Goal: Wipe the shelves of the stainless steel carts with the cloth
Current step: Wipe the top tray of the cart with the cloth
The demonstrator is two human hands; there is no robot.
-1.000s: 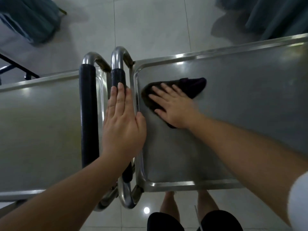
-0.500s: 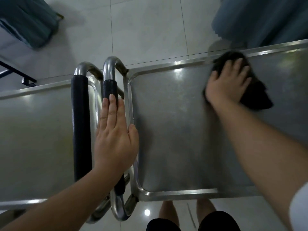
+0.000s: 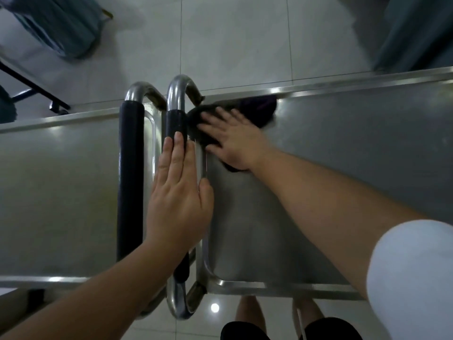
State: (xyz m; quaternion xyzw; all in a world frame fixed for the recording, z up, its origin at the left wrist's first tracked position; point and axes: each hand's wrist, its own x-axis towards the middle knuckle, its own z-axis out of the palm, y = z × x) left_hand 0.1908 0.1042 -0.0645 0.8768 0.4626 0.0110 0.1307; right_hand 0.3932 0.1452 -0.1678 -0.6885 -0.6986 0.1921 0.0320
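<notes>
Two stainless steel carts stand side by side, handles touching in the middle. My right hand (image 3: 235,141) lies flat with spread fingers on a dark cloth (image 3: 259,110), pressing it onto the right cart's top shelf (image 3: 343,153) at its far left corner. The cloth bunches against the far rim. My left hand (image 3: 180,192) rests flat, fingers straight, on the right cart's black-sleeved handle (image 3: 176,121). The left cart's top shelf (image 3: 61,177) lies bare beside its own black-sleeved handle (image 3: 130,168).
Pale floor tiles (image 3: 232,40) lie beyond the carts. Teal fabric (image 3: 56,25) hangs at the far left above a black metal frame (image 3: 31,82), and more teal fabric (image 3: 416,30) sits at the far right. My legs (image 3: 250,312) stand below the near rim.
My right hand swept the cloth from the left part of the shelf out to the far right rim, then back to the far left corner. My left hand stayed on the handle.
</notes>
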